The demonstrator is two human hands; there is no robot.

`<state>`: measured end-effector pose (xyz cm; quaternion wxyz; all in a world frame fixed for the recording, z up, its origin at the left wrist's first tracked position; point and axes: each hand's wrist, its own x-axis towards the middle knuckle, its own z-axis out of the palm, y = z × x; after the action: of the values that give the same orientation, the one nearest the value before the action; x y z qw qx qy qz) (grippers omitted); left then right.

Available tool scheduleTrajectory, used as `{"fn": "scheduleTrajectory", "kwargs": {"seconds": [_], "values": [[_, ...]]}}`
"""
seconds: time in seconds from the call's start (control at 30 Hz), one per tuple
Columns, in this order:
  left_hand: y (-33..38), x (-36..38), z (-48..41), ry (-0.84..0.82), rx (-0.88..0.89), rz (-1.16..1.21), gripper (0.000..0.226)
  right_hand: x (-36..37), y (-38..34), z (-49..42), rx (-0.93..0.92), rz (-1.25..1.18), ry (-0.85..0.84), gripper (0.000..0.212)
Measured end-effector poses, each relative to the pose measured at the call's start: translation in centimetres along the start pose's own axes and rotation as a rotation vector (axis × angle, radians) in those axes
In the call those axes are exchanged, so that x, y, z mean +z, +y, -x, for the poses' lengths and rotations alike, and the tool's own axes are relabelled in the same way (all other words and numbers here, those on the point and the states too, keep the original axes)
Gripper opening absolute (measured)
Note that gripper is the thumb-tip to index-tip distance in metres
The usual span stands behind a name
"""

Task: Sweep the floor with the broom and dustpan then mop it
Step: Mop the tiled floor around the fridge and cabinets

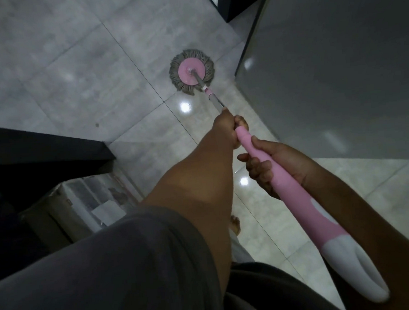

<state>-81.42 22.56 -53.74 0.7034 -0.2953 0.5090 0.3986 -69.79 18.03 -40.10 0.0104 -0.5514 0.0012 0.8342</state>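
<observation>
Two hands clamped on a pink mop (297, 202)

Both hands grip the same long handle, one ahead of the other. The left hand (226, 129) is the farther one, its fingers wrapped around the spot where the thick pink grip narrows into the thin grey pole. The right hand (276, 167) sits just behind it on the pink grip, fingers curled under and thumb laid over the top. Behind the right hand, the grip widens and ends in a white, rounded tip near the lower right corner.

From the left hand the grey pole runs forward and down, passes a small pink collar, and meets the mop head (186, 78). This is a flat pink disc ringed with grey, stringy strands, and it lies flat on the floor (73, 67).

That floor is large grey tiles, glossy closer in, with several bright light spots. A tall grey cabinet (336, 63) stands just right of the mop head. Dark furniture (42, 150) and a cardboard box (81, 198) sit at left. A bare foot (235, 224) shows below the arms.
</observation>
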Motion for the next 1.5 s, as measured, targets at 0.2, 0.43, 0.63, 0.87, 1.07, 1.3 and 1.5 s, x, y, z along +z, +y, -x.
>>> {"fn": "scheduleTrajectory", "kwargs": {"seconds": [0.2,0.43,0.63,0.87,1.07,1.3,1.5], "values": [[-8.3,-4.4,2.9,0.02,-0.051,0.025,0.044,-3.8,7.6,3.7,0.056,0.016,0.019,0.039],[-10.4,-7.6,4.0,0.002,-0.062,0.134,0.04,-3.6,10.8,4.3,0.094,0.097,0.038,0.039],[-3.7,-5.5,3.5,-0.03,-0.018,0.157,0.043,0.8,4.8,2.4,0.091,0.205,0.066,0.046],[12.9,-4.2,1.5,-0.044,0.014,0.207,0.047,12.4,-5.4,-4.3,0.122,0.268,0.07,0.048],[28.3,-2.3,-0.3,0.003,0.053,0.238,0.048,22.9,-14.9,-10.0,0.116,0.254,0.035,0.048],[36.6,-1.9,-1.7,0.002,0.104,0.228,0.046,28.7,-19.1,-13.6,0.117,0.258,0.002,0.047],[33.0,-2.7,-1.9,0.027,0.105,0.143,0.045,26.3,-16.6,-11.8,0.111,0.203,0.018,0.046]]}}
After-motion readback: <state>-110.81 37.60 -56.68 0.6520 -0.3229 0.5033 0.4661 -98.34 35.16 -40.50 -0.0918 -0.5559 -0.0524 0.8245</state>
